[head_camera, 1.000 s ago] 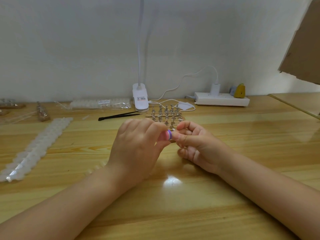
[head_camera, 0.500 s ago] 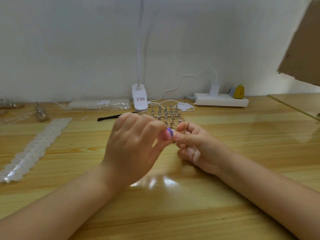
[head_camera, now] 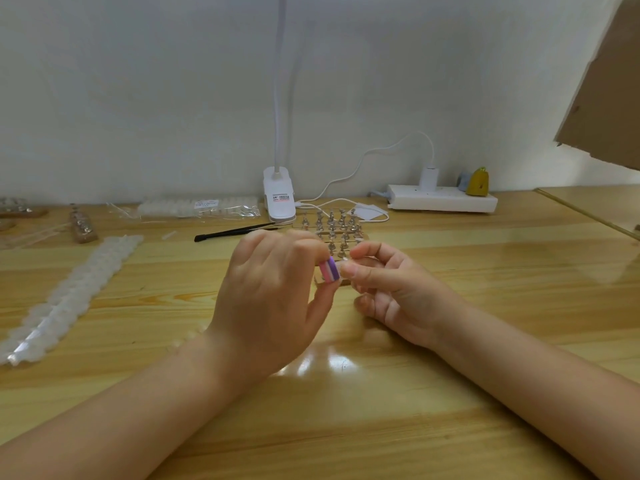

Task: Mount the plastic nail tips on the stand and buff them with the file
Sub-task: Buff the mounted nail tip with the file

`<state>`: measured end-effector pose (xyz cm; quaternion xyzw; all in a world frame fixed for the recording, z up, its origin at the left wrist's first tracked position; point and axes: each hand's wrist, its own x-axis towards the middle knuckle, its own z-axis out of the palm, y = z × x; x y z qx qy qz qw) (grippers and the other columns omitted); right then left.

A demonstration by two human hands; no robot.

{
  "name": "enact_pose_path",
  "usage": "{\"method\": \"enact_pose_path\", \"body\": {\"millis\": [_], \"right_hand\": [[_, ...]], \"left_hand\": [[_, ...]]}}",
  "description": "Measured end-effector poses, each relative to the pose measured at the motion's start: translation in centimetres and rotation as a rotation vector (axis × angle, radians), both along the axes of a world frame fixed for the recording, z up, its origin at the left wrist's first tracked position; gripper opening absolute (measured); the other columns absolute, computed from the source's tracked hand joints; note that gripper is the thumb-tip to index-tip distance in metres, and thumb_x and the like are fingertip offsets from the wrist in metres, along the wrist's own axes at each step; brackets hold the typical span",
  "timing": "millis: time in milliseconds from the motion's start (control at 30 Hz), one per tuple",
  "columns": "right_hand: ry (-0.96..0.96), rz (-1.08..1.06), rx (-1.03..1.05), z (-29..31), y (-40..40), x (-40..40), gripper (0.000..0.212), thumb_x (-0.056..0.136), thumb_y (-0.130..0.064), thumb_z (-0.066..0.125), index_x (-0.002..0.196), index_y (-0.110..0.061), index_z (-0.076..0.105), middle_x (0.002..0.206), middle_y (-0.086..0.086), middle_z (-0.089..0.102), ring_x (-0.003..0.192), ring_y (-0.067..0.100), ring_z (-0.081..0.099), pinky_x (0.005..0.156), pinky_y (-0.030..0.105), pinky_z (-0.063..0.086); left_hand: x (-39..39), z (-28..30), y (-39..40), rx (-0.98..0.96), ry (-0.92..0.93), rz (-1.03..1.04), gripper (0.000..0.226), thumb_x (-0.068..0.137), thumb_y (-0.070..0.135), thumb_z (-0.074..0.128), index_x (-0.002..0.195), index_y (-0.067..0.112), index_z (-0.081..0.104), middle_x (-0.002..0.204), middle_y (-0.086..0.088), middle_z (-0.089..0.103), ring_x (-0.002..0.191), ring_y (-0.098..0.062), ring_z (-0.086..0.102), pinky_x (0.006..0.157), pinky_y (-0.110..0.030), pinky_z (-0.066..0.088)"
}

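Note:
My left hand (head_camera: pixel 270 299) grips a small pink and purple buffing file (head_camera: pixel 328 269) between thumb and fingers. The file's end meets a clear plastic nail tip (head_camera: pixel 344 264) that my right hand (head_camera: pixel 391 289) pinches between thumb and forefinger. Both hands hover low over the wooden table, just in front of the stand (head_camera: pixel 332 230), a small board with rows of metal pegs. My hands hide the stand's near edge.
Black tweezers (head_camera: pixel 235 232) lie left of the stand. A long strip of clear nail tips (head_camera: pixel 69 296) runs along the left, with bagged tips (head_camera: pixel 201 207) behind. A white clip lamp (head_camera: pixel 278 199), its cable and a power strip (head_camera: pixel 441 202) stand at the wall.
My left hand has turned slightly, so more of the pink and purple file shows. My right hand's grip on the nail tip holds in the same place.

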<state>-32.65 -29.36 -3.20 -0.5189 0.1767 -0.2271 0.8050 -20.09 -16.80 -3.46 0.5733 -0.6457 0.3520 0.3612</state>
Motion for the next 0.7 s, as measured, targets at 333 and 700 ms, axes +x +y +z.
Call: {"method": "enact_pose_path", "body": {"millis": [333,700], "right_hand": [[0.002,0.033,0.032,0.1,0.0,0.0,0.026,0.061,-0.004,0.072,0.085,-0.012,0.068,0.072,0.002,0.07,0.057,0.006,0.063,0.044,0.017,0.047],[-0.015,0.072,0.033,0.3,0.4,-0.2,0.028,0.066,-0.003,0.069,0.092,-0.013,0.061,0.07,-0.001,0.067,0.054,0.005,0.059,0.045,0.017,0.047]], "left_hand": [[0.5,-0.5,-0.3,0.04,-0.008,0.051,0.014,0.085,0.021,0.065,0.091,0.013,0.055,0.082,0.001,0.064,0.079,-0.023,0.061,0.079,-0.038,0.042],[1.0,-0.4,-0.2,0.059,0.01,0.071,0.019,0.085,0.027,0.059,0.091,0.009,0.058,0.085,-0.003,0.065,0.079,-0.026,0.063,0.083,-0.035,0.036]]}}
